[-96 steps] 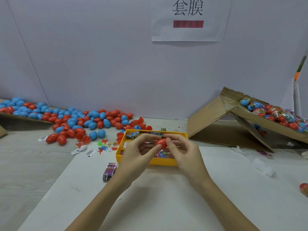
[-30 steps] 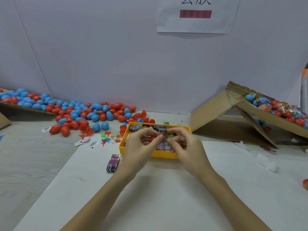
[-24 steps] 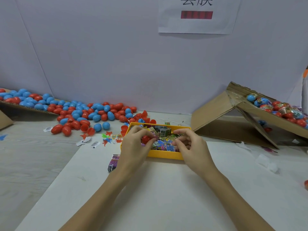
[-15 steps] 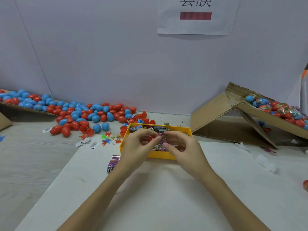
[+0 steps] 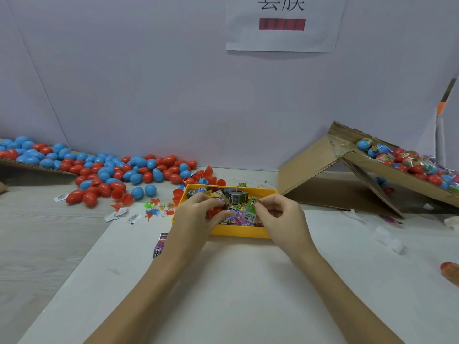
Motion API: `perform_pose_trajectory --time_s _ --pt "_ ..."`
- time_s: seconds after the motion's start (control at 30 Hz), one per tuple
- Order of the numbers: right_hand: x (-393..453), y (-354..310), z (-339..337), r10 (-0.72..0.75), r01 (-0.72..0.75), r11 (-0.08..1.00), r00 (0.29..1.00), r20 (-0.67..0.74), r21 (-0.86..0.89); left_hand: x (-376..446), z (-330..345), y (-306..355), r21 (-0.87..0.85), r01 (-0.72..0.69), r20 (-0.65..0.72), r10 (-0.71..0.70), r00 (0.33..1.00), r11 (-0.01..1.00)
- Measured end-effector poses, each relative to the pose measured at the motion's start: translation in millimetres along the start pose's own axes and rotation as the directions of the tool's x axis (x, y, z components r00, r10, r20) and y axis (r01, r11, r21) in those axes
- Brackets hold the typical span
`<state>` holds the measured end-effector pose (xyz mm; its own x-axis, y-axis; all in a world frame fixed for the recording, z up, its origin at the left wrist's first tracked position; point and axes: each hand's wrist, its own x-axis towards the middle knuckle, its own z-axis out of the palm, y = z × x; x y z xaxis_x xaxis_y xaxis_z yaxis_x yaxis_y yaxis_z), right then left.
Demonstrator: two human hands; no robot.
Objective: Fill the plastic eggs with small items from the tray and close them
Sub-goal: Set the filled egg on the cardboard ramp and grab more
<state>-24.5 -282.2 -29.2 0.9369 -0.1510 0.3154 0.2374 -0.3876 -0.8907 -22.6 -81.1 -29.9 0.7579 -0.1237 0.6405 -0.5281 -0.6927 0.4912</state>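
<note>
while the left hand [image 5: 196,217] is curling its fingers around a small red plastic egg half [image 5: 214,211], that egg piece is sitting just over the near-left part of the shallow yellow plastic tray [image 5: 238,230], a dark little item showing at its open edge. right hand [image 5: 280,217] is hovering over the tray's right half, thumb and forefinger pinching a small green printed packet [image 5: 253,201], remaining fingers curling loosely. tray is lying on a white sheet [image 5: 236,281] and is holding a jumble of small colourful printed packets [image 5: 242,216]. a purple wrapped packet [image 5: 159,245] is lying just beside the left forearm, on the sheet's edge. small bright plastic figures [image 5: 159,209] are lying just left of the tray, with white barcode labels [image 5: 124,217] further left. beyond them a spread of loose red and blue plastic eggs [image 5: 119,170] is running along the back wall onto a flat cardboard piece [image 5: 37,167]. to the right a tilted brown cardboard box [image 5: 347,175] is holding film-wrapped eggs [image 5: 409,162]. white paper sign with dark characters and a red bar [image 5: 283,23] is hanging on the wall.
</note>
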Motion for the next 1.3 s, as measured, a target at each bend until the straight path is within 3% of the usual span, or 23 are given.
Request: perform_pose_trajectory --time_s 0.1,0.2,0.33,0.5,0.6,0.67,0.73,0.83,0.9,0.97,1.13,1.23,1.3 --pt "-1 -1 -1 0.022 -0.024 0.997 0.999 0.025 0.074 2 -3 2 0.008 -0.021 -0.009 0.021 1.0 1.0" --pt "0 -3 -2 0.056 -0.063 0.988 0.997 0.057 0.142 4 0 5 -0.156 0.059 -0.06 -0.069 0.996 0.986" --pt "1 -7 -4 0.122 -0.149 0.941 0.987 0.106 0.304 1 3 14 -0.371 0.221 0.065 -0.212 0.975 0.902" --pt "-2 -13 -4 0.18 -0.249 0.806 0.967 0.179 0.537 -3 9 27 -0.428 0.271 0.146 -0.23 0.962 0.862" --pt "-5 -14 -1 0.172 -0.264 0.769 0.963 0.208 0.583 -5 11 30 -0.51 0.306 0.151 -0.267 0.952 0.804" --pt "-5 -14 0 0.161 -0.241 0.806 0.968 0.191 0.54 -4 12 29 -0.52 0.315 0.115 -0.301 0.947 0.794" --pt "-5 -13 1 0.106 -0.156 0.904 0.984 0.144 0.399 -4 9 25 -0.44 0.265 0.057 -0.267 0.962 0.858" --pt "-8 -12 -1 -0.141 0.132 0.988 0.982 0.123 0.077 -4 5 17 -0.148 0.007 -0.01 -0.009 1.0 0.989" --pt "-9 -13 -1 -0.358 0.385 0.913 0.915 0.186 -0.138 -4 4 14 0.003 -0.148 0.014 0.148 0.989 0.989" --pt "-11 -12 2 -0.441 0.489 0.835 0.869 0.224 -0.253 -4 5 14 0.074 -0.208 0.038 0.205 0.978 0.975" --pt "-11 -11 5 -0.427 0.469 0.833 0.882 0.198 -0.291 -4 4 16 0.051 -0.214 0.066 0.211 0.975 0.975" --pt "-8 -10 0 -0.324 0.334 0.922 0.942 0.081 -0.195 -3 3 19 -0.14 -0.056 0.034 0.061 0.998 0.989" --pt "-5 -10 -4 -0.198 0.197 0.976 0.98 -0.002 -0.092 -2 1 24 -0.359 0.123 0.076 -0.103 0.992 0.925"
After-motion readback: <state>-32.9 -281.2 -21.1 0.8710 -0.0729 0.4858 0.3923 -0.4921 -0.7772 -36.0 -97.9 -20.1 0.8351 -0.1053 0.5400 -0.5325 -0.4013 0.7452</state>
